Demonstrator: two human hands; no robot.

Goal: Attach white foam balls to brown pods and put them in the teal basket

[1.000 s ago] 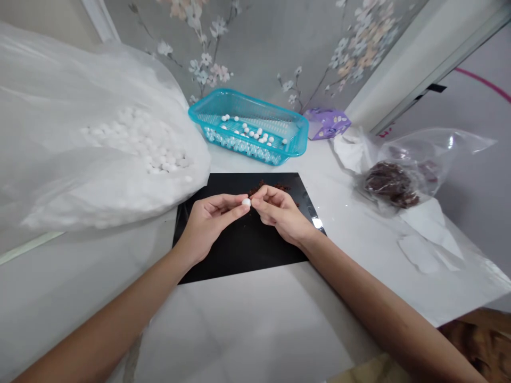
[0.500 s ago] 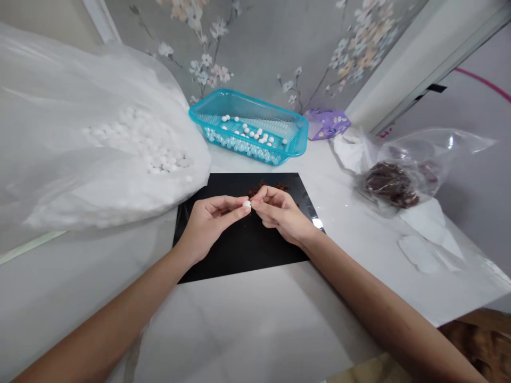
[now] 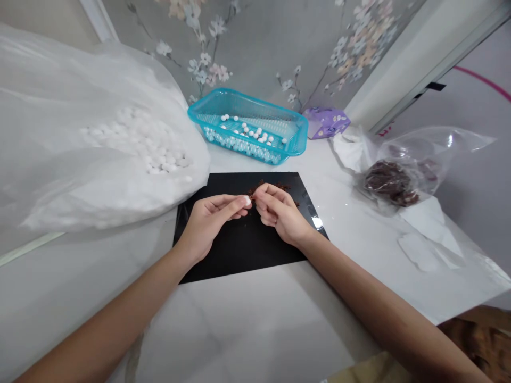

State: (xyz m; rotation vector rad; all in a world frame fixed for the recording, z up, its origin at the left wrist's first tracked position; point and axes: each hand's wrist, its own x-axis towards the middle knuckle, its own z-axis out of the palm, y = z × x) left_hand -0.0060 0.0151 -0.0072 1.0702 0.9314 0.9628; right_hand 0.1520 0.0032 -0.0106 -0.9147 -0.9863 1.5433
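Observation:
Between the thumb and fingers of my left hand (image 3: 211, 221) is a small white ball (image 3: 248, 200). Just right of it my right hand (image 3: 281, 210) is closed in a pinch, its fingertips near the ball; what they hold, if anything, is too small to name. Both hands are over a black mat (image 3: 239, 255). Small reddish-brown bits (image 3: 284, 186) lie on the mat behind my right hand, which partly hides them.
A big translucent bag (image 3: 139, 149) of white balls bulges at the left. Behind the mat stands a blue plastic basket (image 3: 297, 146) holding several white balls. A purple packet (image 3: 327, 122), white tissue (image 3: 347, 151) and a clear bag of dark brown material (image 3: 389, 181) lie to the right.
My right fingertips have drawn slightly back from the white ball. My left thumb has shifted up over the ball, and its other fingers have curled beneath.

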